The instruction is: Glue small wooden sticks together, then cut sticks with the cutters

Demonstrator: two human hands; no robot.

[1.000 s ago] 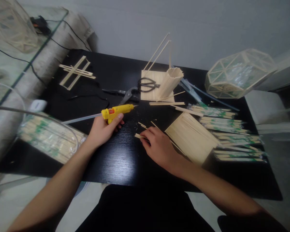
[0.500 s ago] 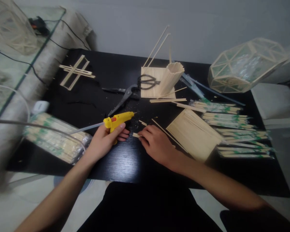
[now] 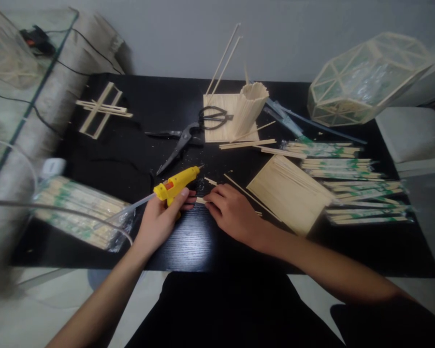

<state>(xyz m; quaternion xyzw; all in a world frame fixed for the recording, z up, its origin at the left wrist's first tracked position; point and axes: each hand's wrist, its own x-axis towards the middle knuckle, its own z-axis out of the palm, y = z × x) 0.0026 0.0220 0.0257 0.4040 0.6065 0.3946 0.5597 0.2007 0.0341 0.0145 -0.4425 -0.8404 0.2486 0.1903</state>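
Note:
A yellow glue gun (image 3: 177,183) rests in my left hand (image 3: 161,217), its handle against the palm and its nozzle pointing right. A clear glue stick (image 3: 125,212) runs out of its back end. My right hand (image 3: 235,212) pinches short pieces of wooden stick (image 3: 200,200) just above the black table. The left fingertips are at the free end of these pieces; whether they press on them I cannot tell. More short stick pieces (image 3: 210,181) lie just beyond the right fingers, and a long thin stick (image 3: 252,197) lies beside that hand.
Black scissors (image 3: 184,137) lie ahead, partly on a wooden stick panel (image 3: 221,104) bearing a stick cup (image 3: 252,108). Another panel (image 3: 290,193) and wrapped chopsticks (image 3: 366,188) are at right. A chopstick pack (image 3: 83,210), stick frame (image 3: 103,110) and geometric lantern (image 3: 366,82) surround them.
My left fingers have come closer to the short stick pieces in my right hand, closing the gap. The glue gun moved slightly with the left hand. The camera view has shifted a little.

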